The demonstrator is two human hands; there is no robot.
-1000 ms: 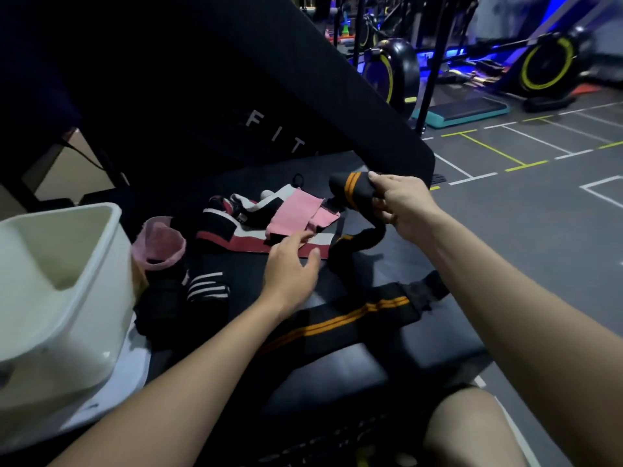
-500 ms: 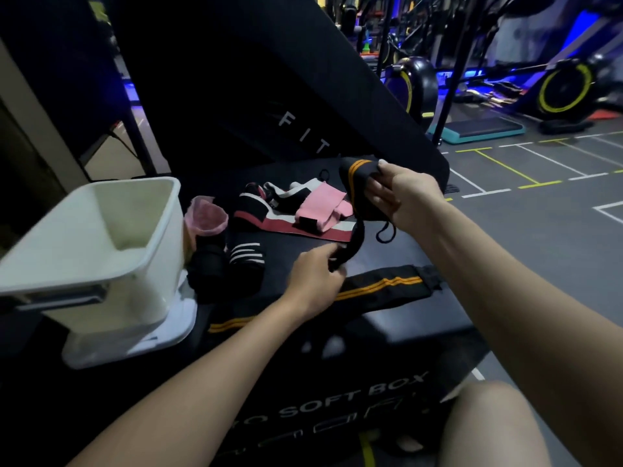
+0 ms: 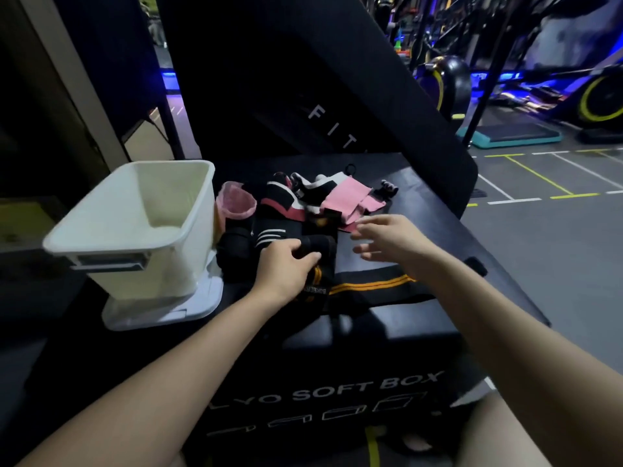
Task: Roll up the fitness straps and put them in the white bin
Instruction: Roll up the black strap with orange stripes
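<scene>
A black strap with orange stripes (image 3: 367,285) lies across the top of a black soft box (image 3: 337,392). Its rolled end (image 3: 317,246) sits under my left hand (image 3: 286,267), which grips it against the box. My right hand (image 3: 387,239) hovers just to the right of the roll, fingers spread and blurred, holding nothing. Behind them lies a pile of straps: a pink band (image 3: 350,198), a black, white and red strap (image 3: 286,202), a black roll with white stripes (image 3: 269,235) and a pink roll (image 3: 234,200). The white bin (image 3: 141,230) stands tilted at the left.
The bin rests on a white lid (image 3: 161,308) at the box's left edge. A tall slanted black pad (image 3: 337,96) rises behind the pile. Grey gym floor with painted lines (image 3: 539,183) and exercise machines (image 3: 448,82) lie to the right. My knee (image 3: 488,436) shows at the bottom right.
My right hand has let go of the rolled end and opened. The roll came down from the air onto the box, where my left hand now grips it. The view shifted left.
</scene>
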